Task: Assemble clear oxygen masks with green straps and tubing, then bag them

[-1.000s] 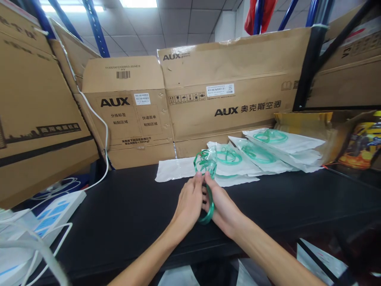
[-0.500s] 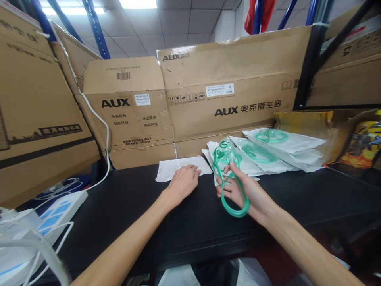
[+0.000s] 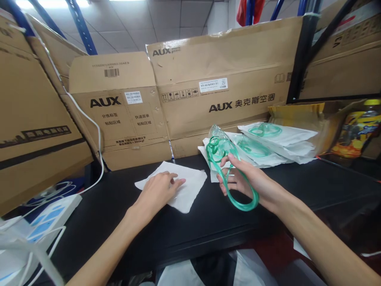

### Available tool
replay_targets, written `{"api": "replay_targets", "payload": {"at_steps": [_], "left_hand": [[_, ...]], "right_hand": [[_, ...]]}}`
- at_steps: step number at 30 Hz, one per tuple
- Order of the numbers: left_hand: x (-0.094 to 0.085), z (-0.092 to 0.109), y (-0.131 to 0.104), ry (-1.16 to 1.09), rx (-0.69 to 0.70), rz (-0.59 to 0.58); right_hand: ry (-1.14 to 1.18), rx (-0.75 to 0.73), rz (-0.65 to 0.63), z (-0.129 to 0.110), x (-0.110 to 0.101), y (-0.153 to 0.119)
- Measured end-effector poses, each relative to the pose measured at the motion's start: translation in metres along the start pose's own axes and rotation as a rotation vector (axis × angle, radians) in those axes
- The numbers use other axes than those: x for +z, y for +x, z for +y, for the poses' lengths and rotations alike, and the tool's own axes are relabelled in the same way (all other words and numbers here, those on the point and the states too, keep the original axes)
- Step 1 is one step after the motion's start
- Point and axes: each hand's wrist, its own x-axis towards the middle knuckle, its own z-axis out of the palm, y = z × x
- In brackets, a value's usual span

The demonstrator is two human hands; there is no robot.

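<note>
The right hand [image 3: 238,176] is holding looped green tubing [image 3: 244,206], stretching from the mask [image 3: 216,133] beyond its fingers toward the wrist; the left hand [image 3: 157,188] is covering the nearer white wrapper [image 3: 188,194], grip unclear.

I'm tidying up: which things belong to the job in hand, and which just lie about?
Job:
green tubing, in the right hand
white pouch, under the left hand
piled tubing pouches, probably

Lying about:
power strip
yellow-capped bottle
cardboard boxes
</note>
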Motion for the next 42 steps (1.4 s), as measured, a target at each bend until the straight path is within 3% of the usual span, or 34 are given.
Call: {"api": "replay_targets", "payload": {"at_steps": [7, 15, 19, 25, 31, 35, 42], "left_hand": [[0.008, 0.024, -0.027, -0.016, 0.086, -0.100], [0.003, 0.009, -0.026, -0.116, 0.063, -0.109], [0.004, 0.015, -0.029, -0.063, 0.011, -0.086], [0.010, 0.035, -0.034, 0.119, 0.048, 0.015], [0.011, 0.034, -0.030, -0.119, -0.075, 0.132], [0.012, 0.028, -0.034, -0.282, -0.126, 0.141], [0.016, 0.024, -0.037, -0.431, -0.133, 0.195]], "right_hand": [[-0.036, 0.007, -0.012, 0.003, 0.005, -0.001], [-0.125, 0.042, -0.034, 0.004, 0.007, -0.003], [-0.272, 0.081, -0.022, 0.005, 0.005, -0.005], [-0.378, 0.129, -0.042, 0.007, 0.009, -0.006], [-0.551, 0.166, -0.111, 0.008, 0.011, -0.006], [-0.678, 0.228, -0.102, 0.008, 0.012, -0.007], [-0.950, 0.206, -0.060, 0.014, 0.006, -0.010]]}}
